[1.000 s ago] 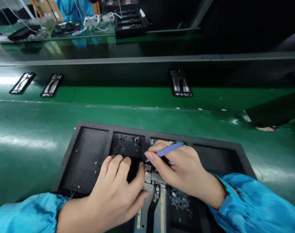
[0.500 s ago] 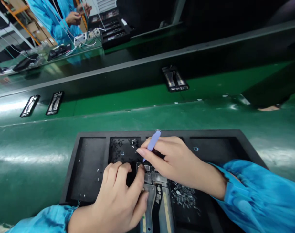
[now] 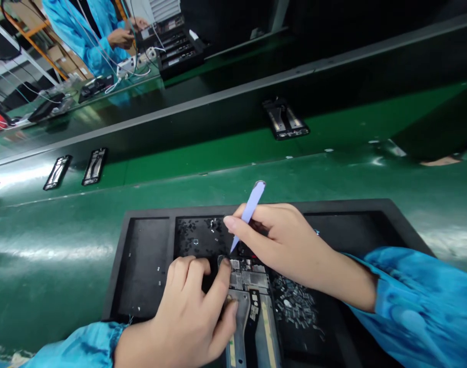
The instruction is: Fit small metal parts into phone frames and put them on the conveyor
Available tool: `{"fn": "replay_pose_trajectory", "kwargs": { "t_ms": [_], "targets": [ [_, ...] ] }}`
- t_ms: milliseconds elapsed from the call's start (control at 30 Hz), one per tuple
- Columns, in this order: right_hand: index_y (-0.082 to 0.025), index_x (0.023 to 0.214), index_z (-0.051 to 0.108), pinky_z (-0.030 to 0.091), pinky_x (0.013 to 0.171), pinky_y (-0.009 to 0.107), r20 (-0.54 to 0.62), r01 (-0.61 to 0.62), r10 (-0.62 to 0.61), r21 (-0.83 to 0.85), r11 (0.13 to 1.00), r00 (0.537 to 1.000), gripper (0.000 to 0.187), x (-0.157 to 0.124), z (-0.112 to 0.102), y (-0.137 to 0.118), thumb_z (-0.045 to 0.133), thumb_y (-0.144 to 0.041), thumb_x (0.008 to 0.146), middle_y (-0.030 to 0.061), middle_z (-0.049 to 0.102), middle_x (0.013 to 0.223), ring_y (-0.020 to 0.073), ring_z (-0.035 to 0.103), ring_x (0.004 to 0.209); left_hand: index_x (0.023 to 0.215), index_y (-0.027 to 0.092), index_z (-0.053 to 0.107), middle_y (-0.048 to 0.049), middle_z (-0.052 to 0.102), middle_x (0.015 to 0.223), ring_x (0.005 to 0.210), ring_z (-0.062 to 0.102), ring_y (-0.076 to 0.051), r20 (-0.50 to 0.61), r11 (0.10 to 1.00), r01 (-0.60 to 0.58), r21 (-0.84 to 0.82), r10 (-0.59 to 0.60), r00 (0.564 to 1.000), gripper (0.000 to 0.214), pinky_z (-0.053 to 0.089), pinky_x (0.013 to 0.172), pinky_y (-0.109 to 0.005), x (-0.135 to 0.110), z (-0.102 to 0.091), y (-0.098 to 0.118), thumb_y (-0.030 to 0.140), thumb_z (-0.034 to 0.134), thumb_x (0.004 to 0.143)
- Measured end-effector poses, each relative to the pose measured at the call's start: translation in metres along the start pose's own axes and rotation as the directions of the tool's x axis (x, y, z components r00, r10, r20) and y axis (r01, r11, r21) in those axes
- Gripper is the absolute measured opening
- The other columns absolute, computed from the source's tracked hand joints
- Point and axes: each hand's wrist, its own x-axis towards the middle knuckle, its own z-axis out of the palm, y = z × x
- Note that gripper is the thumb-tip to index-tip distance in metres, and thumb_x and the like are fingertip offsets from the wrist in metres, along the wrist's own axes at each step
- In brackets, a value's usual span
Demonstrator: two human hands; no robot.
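Observation:
An opened phone frame (image 3: 256, 280) with its metal inside showing lies in the black foam tray (image 3: 120, 271). My left hand (image 3: 191, 306) is at its left side, index fingertip pressed on the top left corner and thumb along the edge; the other fingers are curled. Pinched in my right hand (image 3: 283, 235) are lilac tweezers (image 3: 252, 204), tilted, their tip pointing down just above the frame's top edge. Whether the tip touches anything is too small to tell.
Small dark bits (image 3: 185, 232) and a heap of small metallic pieces (image 3: 296, 304) lie in the tray's compartments. Beyond it, several phone frames (image 3: 285, 120) rest on the green line. Across it a co-worker in a blue sleeve (image 3: 78, 36) handles something beside a black rack (image 3: 179, 53).
My right hand has moved slightly right, and the tweezers have lifted a little off the frame's top edge. My left hand keeps its hold. The phone frames on the line appear shifted rightward.

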Motion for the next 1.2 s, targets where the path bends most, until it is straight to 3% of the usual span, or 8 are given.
{"fn": "replay_pose_trajectory", "kwargs": {
  "t_ms": [100,333,567,633,733,833,1200],
  "targets": [
    [-0.019,0.067,0.060,0.032,0.049,0.029,0.018,-0.020,0.020,0.011,1.000,1.000,0.042,0.0009,-0.0010,-0.0001,0.049,-0.039,0.102,-0.0034,0.053,0.055,0.0106,0.045,0.050,0.132,0.004,0.057,-0.0169,0.046,0.109,0.099,0.044,-0.032,-0.046,1.000,-0.007,0.010,0.008,0.999,0.044,0.048,0.082,-0.052,-0.0005,-0.0007,0.0012,0.025,0.056,0.093],
    [-0.020,0.072,0.067,0.030,0.048,0.029,0.038,-0.033,0.034,-0.021,0.999,0.999,0.040,0.0011,-0.0020,0.0009,0.050,-0.040,0.101,-0.0039,0.050,0.052,0.0109,0.042,0.047,0.137,0.010,0.056,-0.0161,0.045,0.110,0.098,0.044,-0.032,-0.002,0.999,0.043,-0.017,-0.043,0.999,0.048,0.047,0.079,-0.050,0.0006,0.0000,0.0008,0.027,0.057,0.092],
    [-0.020,0.067,0.065,0.029,0.046,0.028,0.043,-0.051,0.051,0.005,0.999,0.998,0.042,0.0035,-0.0073,0.0015,0.050,-0.041,0.101,-0.0033,0.049,0.051,0.0104,0.041,0.046,0.135,0.010,0.058,-0.0141,0.048,0.105,0.093,0.045,-0.030,-0.021,0.999,0.014,0.046,-0.013,1.000,0.044,0.043,0.077,-0.045,0.0004,-0.0008,0.0007,0.030,0.053,0.096],
    [-0.020,0.073,0.064,0.030,0.044,0.027,0.045,-0.079,0.076,0.071,0.994,0.996,0.034,0.0030,-0.0074,0.0024,0.052,-0.037,0.099,-0.0042,0.051,0.052,0.0096,0.041,0.044,0.137,0.006,0.056,-0.0135,0.050,0.102,0.091,0.046,-0.029,-0.038,0.997,-0.023,0.076,0.026,0.999,0.046,0.041,0.076,-0.042,-0.0002,-0.0006,0.0011,0.029,0.054,0.097],
    [-0.022,0.096,0.061,0.032,0.040,0.025,0.007,-0.138,0.139,0.182,0.974,0.990,0.010,0.0014,-0.0065,0.0034,0.055,-0.029,0.093,-0.0081,0.050,0.051,0.0096,0.043,0.041,0.137,0.004,0.056,-0.0120,0.053,0.097,0.087,0.045,-0.027,-0.042,0.996,-0.040,0.083,0.043,0.998,0.046,0.038,0.074,-0.039,-0.0003,-0.0002,0.0013,0.026,0.054,0.097],
    [-0.023,0.112,0.055,0.032,0.039,0.024,-0.002,-0.168,0.172,0.201,0.965,0.985,0.021,0.0004,-0.0056,0.0037,0.054,-0.024,0.090,-0.0116,0.044,0.048,0.0108,0.043,0.039,0.136,0.006,0.057,-0.0120,0.053,0.097,0.085,0.045,-0.027,-0.033,0.998,-0.018,0.054,0.019,0.999,0.044,0.035,0.072,-0.038,0.0008,-0.0005,0.0008,0.026,0.052,0.097],
    [-0.025,0.118,0.053,0.033,0.040,0.024,0.114,-0.209,0.203,0.047,0.977,0.973,0.026,-0.0011,-0.0009,0.0061,0.053,-0.025,0.092,-0.0115,0.047,0.049,0.0121,0.048,0.039,0.140,0.006,0.053,-0.0115,0.050,0.097,0.086,0.043,-0.026,0.020,1.000,0.010,0.020,-0.011,1.000,0.048,0.036,0.073,-0.039,0.0005,0.0001,-0.0004,0.027,0.052,0.097]
  ]
}}
